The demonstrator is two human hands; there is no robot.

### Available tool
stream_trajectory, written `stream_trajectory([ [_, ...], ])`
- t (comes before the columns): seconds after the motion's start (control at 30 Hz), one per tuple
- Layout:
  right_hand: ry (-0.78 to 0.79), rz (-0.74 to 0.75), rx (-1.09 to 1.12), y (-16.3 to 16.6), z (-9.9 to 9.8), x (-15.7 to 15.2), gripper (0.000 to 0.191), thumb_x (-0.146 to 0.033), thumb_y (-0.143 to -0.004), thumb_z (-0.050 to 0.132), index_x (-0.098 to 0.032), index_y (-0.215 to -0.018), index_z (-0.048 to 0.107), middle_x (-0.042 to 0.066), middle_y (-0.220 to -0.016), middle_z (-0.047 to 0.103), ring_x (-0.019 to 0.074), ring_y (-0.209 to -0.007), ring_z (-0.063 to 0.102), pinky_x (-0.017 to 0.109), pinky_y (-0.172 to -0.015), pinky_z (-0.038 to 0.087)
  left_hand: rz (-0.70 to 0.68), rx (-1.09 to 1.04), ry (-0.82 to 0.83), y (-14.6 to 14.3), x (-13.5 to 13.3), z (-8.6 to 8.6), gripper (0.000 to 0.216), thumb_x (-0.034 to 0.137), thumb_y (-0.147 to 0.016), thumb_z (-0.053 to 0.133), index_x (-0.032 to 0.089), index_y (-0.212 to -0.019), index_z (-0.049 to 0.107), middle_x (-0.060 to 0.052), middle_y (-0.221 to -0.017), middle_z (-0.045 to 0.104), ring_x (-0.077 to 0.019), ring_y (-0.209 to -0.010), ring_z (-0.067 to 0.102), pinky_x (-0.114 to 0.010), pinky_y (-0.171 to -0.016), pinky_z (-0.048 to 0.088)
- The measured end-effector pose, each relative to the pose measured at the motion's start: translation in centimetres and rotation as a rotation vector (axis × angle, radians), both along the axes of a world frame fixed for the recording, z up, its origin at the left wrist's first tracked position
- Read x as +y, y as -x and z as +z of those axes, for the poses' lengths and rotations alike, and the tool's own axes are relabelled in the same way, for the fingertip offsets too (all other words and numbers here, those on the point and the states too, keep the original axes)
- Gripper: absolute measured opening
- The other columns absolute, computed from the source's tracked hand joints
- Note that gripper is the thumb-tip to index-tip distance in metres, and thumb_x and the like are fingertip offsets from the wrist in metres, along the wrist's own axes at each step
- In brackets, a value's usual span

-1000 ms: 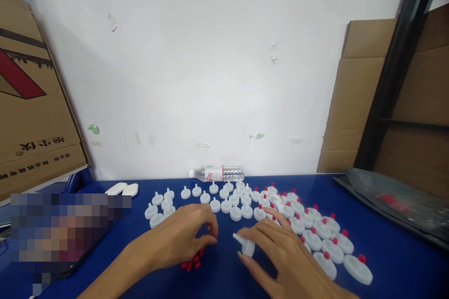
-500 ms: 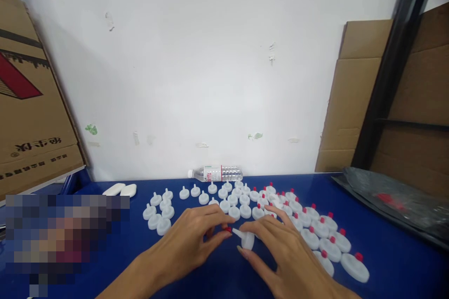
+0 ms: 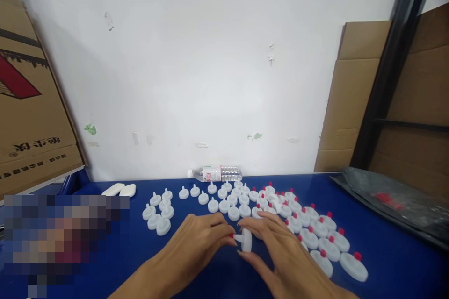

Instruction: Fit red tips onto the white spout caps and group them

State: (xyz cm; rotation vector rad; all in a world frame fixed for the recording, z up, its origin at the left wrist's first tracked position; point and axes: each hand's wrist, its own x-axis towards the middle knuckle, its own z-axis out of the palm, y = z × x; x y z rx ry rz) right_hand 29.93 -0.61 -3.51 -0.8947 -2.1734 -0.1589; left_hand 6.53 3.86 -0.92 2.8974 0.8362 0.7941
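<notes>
Between thumb and fingertips, my left hand (image 3: 205, 236) pinches a small red cap (image 3: 232, 236), which meets the tip of a spout. That spout belongs to a white nozzle lid (image 3: 247, 240), tilted on its side in the grip of my right hand (image 3: 277, 243). To the right stand several white lids with red caps (image 3: 329, 247) on their spouts. Behind my hands and to the left are several lids with bare spouts (image 3: 163, 225). Most of the red cap is hidden by my left fingers.
A clear plastic bottle (image 3: 220, 173) lies against the wall. Two white oval pieces (image 3: 127, 190) rest at the back left. On the right is a dark plastic bag (image 3: 393, 201) with red bits. Cardboard boxes (image 3: 38, 103) flank the blue table (image 3: 115, 243).
The red cap and the spout, apart before, now meet. My left hand has moved slightly right, and the lid has turned so its spout points left at the cap.
</notes>
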Motion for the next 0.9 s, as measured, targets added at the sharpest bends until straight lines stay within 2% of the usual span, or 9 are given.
stream_trajectory([
  [0.1, -0.042, -0.012, -0.018, 0.1, 0.2, -0.2, 0.034, -0.020, -0.104, 0.048, -0.024, -0.138, 0.042, 0.006, -0.121, 0.076, 0.0240, -0.110, 0.074, 0.042, -0.106, 0.056, 0.001, -0.003, 0.008, -0.3, -0.5, 0.0, 0.036, 0.037, -0.111, 0.043, 0.020, -0.096, 0.071, 0.000, -0.083, 0.071, -0.0138, -0.063, 0.065, -0.027, -0.055, 0.037],
  [0.2, -0.066, 0.005, -0.027, 0.3, 0.4, -0.4, 0.031, -0.018, -0.105, 0.043, -0.023, -0.136, 0.042, 0.007, -0.119, 0.077, 0.0242, -0.104, 0.076, 0.043, -0.106, 0.057, -0.004, -0.021, 0.097, -0.5, -1.1, 0.4, 0.031, 0.027, -0.111, 0.044, 0.020, -0.093, 0.069, 0.001, -0.082, 0.067, -0.0125, -0.062, 0.060, -0.026, -0.057, 0.037],
  [0.33, -0.060, 0.021, -0.045, 0.4, 0.3, -0.5, 0.038, -0.012, -0.100, 0.047, -0.022, -0.136, 0.044, 0.007, -0.108, 0.078, 0.0249, -0.099, 0.077, 0.045, -0.106, 0.056, -0.026, -0.033, 0.202, -0.6, -1.6, 0.4, 0.028, 0.020, -0.109, 0.044, 0.020, -0.092, 0.066, 0.001, -0.081, 0.064, -0.0128, -0.066, 0.058, -0.026, -0.062, 0.039],
  [0.5, -0.058, 0.030, -0.051, 0.6, -0.3, -0.2, 0.051, -0.007, -0.092, 0.054, -0.021, -0.140, 0.044, 0.005, -0.097, 0.077, 0.0247, -0.093, 0.076, 0.048, -0.107, 0.055, 0.060, 0.101, 0.204, -0.7, -1.7, 0.5, 0.025, 0.024, -0.110, 0.046, 0.021, -0.094, 0.065, 0.000, -0.088, 0.069, -0.0148, -0.074, 0.063, -0.028, -0.064, 0.037],
  [0.6, 0.006, 0.019, -0.029, 0.8, -0.4, 0.0, 0.042, -0.006, -0.091, 0.056, -0.026, -0.128, 0.051, 0.002, -0.103, 0.075, 0.0229, -0.096, 0.074, 0.050, -0.107, 0.053, 0.106, 0.149, 0.216, -0.4, -1.7, 2.0, 0.015, 0.033, -0.106, 0.056, 0.025, -0.102, 0.068, 0.001, -0.099, 0.072, -0.0168, -0.088, 0.067, -0.028, -0.072, 0.040],
  [0.7, 0.125, 0.036, -0.036, 0.5, -0.1, 0.1, 0.029, -0.006, -0.092, 0.056, -0.028, -0.111, 0.057, -0.001, -0.101, 0.073, 0.0207, -0.096, 0.072, 0.053, -0.111, 0.048, 0.239, 0.248, 0.203, 0.9, -0.7, 4.1, 0.024, 0.049, -0.100, 0.061, 0.026, -0.098, 0.068, 0.001, -0.096, 0.072, -0.0175, -0.087, 0.067, -0.028, -0.076, 0.044],
  [0.73, 0.163, 0.041, -0.041, 0.4, 0.0, 0.1, 0.026, -0.006, -0.093, 0.057, -0.027, -0.107, 0.058, -0.002, -0.099, 0.073, 0.0200, -0.095, 0.072, 0.054, -0.113, 0.045, 0.362, 0.307, 0.166, 1.6, -0.2, 4.7, 0.034, 0.053, -0.102, 0.053, 0.024, -0.089, 0.066, 0.001, -0.088, 0.072, -0.0183, -0.082, 0.067, -0.029, -0.075, 0.045],
  [0.8, 0.214, 0.048, -0.048, 0.2, 0.2, 0.1, 0.021, -0.008, -0.093, 0.061, -0.027, -0.101, 0.060, -0.002, -0.100, 0.073, 0.0207, -0.098, 0.072, 0.055, -0.116, 0.041, 0.532, 0.363, 0.126, 3.2, 0.9, 5.6, 0.047, 0.051, -0.105, 0.042, 0.022, -0.074, 0.062, -0.005, -0.075, 0.069, -0.0256, -0.076, 0.066, -0.037, -0.074, 0.044],
  [0.9, 0.206, 0.037, -0.036, 0.0, 0.5, 0.1, 0.016, -0.014, -0.093, 0.070, -0.028, -0.100, 0.063, 0.001, -0.114, 0.071, 0.0258, -0.114, 0.067, 0.051, -0.112, 0.046, 0.734, 0.394, 0.131, 5.4, 1.9, 5.9, 0.040, 0.042, -0.099, 0.048, 0.019, -0.071, 0.066, -0.017, -0.080, 0.072, -0.0374, -0.084, 0.070, -0.047, -0.079, 0.046],
])
